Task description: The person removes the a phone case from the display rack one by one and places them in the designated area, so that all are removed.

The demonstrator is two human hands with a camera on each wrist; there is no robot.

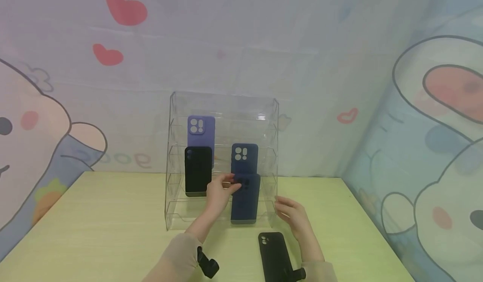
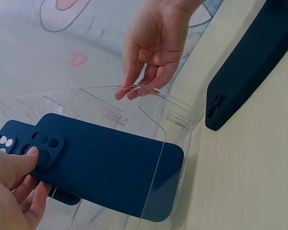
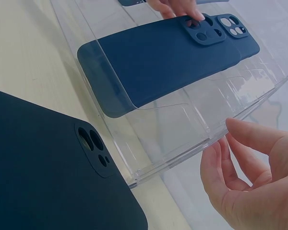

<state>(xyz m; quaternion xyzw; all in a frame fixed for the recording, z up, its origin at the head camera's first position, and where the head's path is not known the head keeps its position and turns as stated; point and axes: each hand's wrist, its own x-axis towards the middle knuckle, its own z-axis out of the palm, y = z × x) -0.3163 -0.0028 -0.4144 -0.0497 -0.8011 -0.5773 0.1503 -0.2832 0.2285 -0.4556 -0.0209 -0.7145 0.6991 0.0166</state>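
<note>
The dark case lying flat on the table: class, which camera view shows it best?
The right wrist view: the dark case fills the near corner, camera cutouts plain. The left wrist view shows it aslant; the head view shows it small, between the wrists.

Pale yellow-green wooden tabletop (image 1: 94, 231), evenly and softly lit. Behind it at the far side, a creased fabric backdrop (image 1: 241, 43) printed with red hearts (image 1: 126, 9). At left and right, large cartoon animal figures (image 1: 437, 147) in pastel blue and pink.

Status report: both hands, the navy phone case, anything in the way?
Left hand pinches navy case top. Right hand touches clear rack side. Nothing blocking.
</note>
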